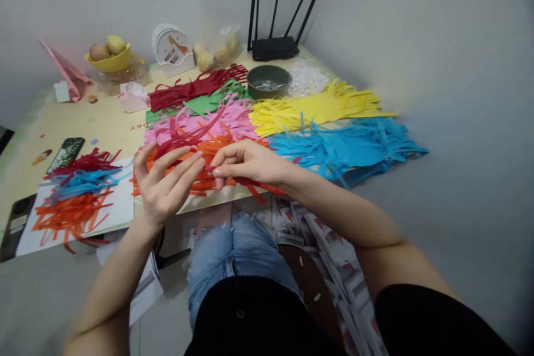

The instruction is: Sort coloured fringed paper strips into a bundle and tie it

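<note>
My right hand (246,164) is closed in a pinch on a dark red paper strip (209,168), with more red fringe hanging below its palm. Close beside it, my left hand (169,183) has its fingers stretched and apart, fingertips near the pinched strip. Loose red strands (194,136) show behind the left fingers; whether they join the pinched strip I cannot tell. Under both hands lies orange fringed paper (204,183). Beyond it are pink fringed paper (233,117), green (204,103) and dark red fringed paper (187,89). Yellow (317,108) and blue fringed paper (346,147) lie to the right.
At the left, red, blue and orange tassels (79,178) rest on a white sheet (125,200), near two phones (67,154). A dark bowl (269,82), a black router (275,48), a clock (172,47) and a yellow fruit bowl (109,61) stand at the back.
</note>
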Demonstrator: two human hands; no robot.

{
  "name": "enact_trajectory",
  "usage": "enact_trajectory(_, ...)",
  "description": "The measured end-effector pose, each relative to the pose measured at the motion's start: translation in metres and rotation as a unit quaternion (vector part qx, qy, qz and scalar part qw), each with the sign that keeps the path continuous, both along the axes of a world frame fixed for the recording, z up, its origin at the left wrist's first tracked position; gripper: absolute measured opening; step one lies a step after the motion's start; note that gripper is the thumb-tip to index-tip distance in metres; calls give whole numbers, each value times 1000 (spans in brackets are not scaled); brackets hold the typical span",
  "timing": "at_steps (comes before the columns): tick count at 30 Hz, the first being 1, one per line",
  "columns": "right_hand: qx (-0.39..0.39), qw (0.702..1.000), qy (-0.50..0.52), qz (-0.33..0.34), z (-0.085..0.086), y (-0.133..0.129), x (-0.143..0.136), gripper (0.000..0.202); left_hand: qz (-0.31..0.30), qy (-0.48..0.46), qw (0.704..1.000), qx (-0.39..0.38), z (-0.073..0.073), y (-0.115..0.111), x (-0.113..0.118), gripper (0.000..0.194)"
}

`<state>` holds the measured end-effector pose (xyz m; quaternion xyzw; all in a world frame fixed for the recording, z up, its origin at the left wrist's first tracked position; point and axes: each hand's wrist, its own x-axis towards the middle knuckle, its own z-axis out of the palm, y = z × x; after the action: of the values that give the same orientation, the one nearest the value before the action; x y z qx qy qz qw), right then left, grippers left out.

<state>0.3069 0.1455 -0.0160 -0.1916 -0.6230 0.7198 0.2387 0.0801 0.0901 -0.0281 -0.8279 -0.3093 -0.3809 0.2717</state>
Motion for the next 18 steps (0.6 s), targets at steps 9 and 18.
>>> enact_trajectory(9, 32, 986, 162, -36, -5, 10, -24, 21, 32, -441, 884, -150, -24, 5, 49, 9)
enact_trajectory(18, 344, 922, 17, -177, -4, 33, -35, 14, 65, -653, 719, -229, -11, 42, 73, 15)
